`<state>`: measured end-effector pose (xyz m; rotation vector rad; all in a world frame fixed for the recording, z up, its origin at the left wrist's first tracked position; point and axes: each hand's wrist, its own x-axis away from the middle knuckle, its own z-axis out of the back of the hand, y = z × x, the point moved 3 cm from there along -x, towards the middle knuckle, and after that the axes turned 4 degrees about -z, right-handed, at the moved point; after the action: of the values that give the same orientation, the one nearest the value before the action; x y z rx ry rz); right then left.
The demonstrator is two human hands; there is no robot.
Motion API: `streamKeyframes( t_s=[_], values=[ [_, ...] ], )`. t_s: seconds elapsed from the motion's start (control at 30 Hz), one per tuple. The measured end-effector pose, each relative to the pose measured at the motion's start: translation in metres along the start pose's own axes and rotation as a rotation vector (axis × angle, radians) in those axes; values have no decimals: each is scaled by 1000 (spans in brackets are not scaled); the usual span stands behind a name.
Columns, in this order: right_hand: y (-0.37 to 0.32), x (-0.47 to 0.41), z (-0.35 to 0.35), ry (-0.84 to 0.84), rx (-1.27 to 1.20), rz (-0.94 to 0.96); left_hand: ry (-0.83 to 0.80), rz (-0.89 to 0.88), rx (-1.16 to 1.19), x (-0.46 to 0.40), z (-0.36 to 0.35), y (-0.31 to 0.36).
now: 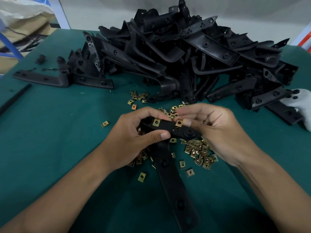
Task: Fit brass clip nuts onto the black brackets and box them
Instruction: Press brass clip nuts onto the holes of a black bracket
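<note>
The left hand [134, 137] is gripping the short arm of an L-shaped black bracket [170, 167], which looks stiff and light. Above that bracket's corner, the right hand [217, 130] is pinching a small, slippery-looking brass clip nut [179, 123] onto the edge; a fitted nut [156, 122] is sitting just left.
</note>
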<state>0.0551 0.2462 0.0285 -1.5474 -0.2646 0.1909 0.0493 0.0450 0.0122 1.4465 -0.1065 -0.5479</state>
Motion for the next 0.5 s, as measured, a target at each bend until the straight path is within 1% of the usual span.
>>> streamKeyframes(
  t_s=[0.07,0.13,0.27,0.33,0.43,0.5],
  values=[
    [4,-2,-1,14,-112,-79,3,-16,-3,0,0,0],
    [7,-2,-1,18,-170,-122,6,-33,-11,0,0,1],
    [6,-2,-1,-21,-183,-109,15,-45,-21,1,1,1],
    [2,-1,1,-30,-103,-71,-4,-35,-21,1,0,1],
    [-6,3,4,-31,119,60,-39,-16,-46,1,0,0],
    [-9,5,3,-28,181,116,-50,-11,-56,1,0,-1]
  ],
)
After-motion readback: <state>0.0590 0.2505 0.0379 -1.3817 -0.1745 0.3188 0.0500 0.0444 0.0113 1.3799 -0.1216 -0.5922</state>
